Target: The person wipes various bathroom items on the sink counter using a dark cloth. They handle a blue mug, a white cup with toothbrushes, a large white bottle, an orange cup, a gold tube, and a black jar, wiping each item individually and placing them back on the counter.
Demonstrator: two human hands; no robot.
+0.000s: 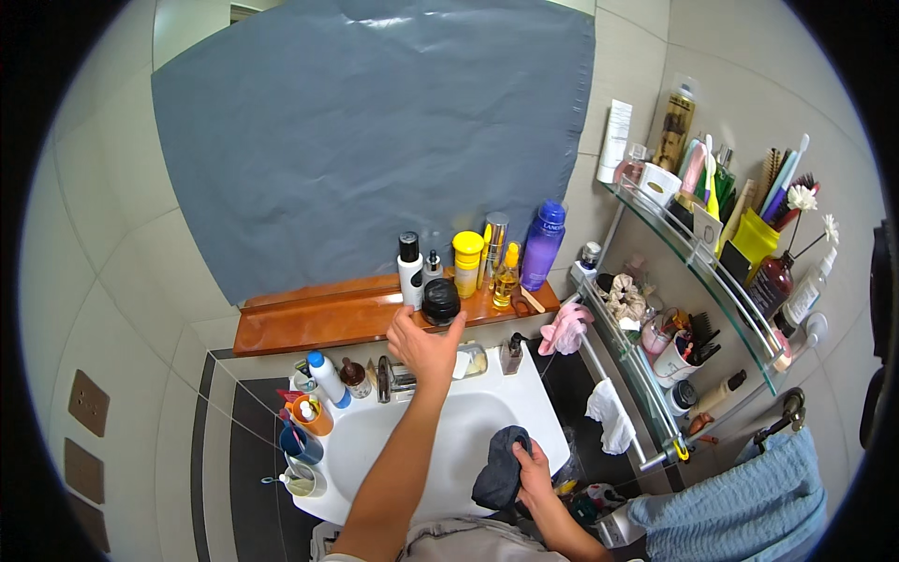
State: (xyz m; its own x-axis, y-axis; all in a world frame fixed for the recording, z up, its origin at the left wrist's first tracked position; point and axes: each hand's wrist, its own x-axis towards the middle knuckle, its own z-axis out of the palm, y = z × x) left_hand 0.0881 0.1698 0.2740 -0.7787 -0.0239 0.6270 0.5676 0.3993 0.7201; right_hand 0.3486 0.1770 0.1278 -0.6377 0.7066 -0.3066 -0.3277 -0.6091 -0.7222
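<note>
My left hand (426,348) reaches over the sink to the wooden ledge (309,327), thumb and fingers spread at the front of a round black jar (441,301). Whether they touch the jar is not clear. The jar stands on the ledge, just in front of a white bottle with a black cap (410,270) and a small dropper bottle (432,268). Low over the right side of the white sink (344,506), my right hand (535,474) grips a dark grey cloth (500,471), which hangs bunched to the left of the fingers.
Further right on the ledge are a yellow-capped container (467,263), a pump bottle of yellow liquid (506,277) and a purple bottle (544,246). Cups (300,446) and bottles line the sink's left rim. A crowded glass shelf (702,260) and a blue towel (737,499) are at right.
</note>
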